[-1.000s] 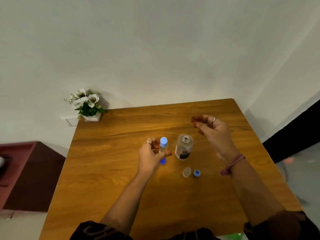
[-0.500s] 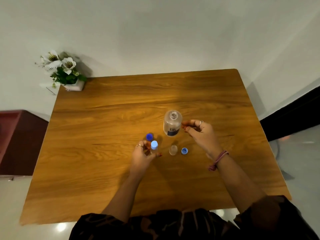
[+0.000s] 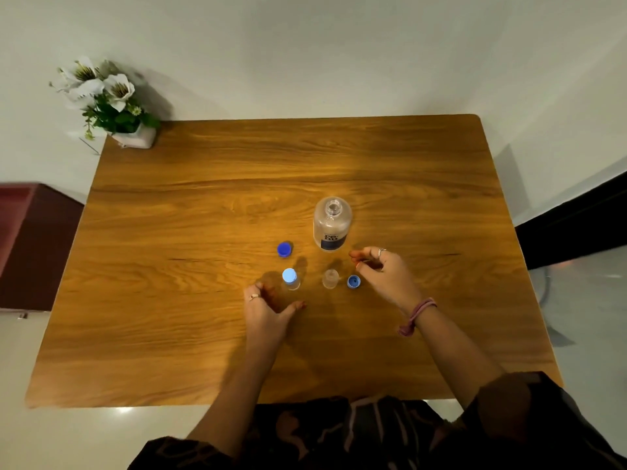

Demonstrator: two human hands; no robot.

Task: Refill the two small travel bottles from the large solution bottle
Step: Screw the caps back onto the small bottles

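Head view, table stock at this moment.

1. Large solution bottle: upright, uncapped, mid-table, toward the far edge from your hands. Its open neck suggests it stands ready for pouring.
2. Dark blue cap: lying left of the large bottle, probably its own, parked clear of the pouring line.
3. Capped travel bottle: upright with a light blue cap on, just ahead of your left hand. That hand rests on the table with fingers spread, gripping nothing, not touching the bottle.
4. Open travel bottle: upright, no cap, between the capped one and a small blue cap lying beside it, likely kept near for reclosing.
5. Your right hand: raised just beside that cap, fingers curled loosely; whether they pinch anything cannot be told.
6. Flower pot: far left corner, out of the way.
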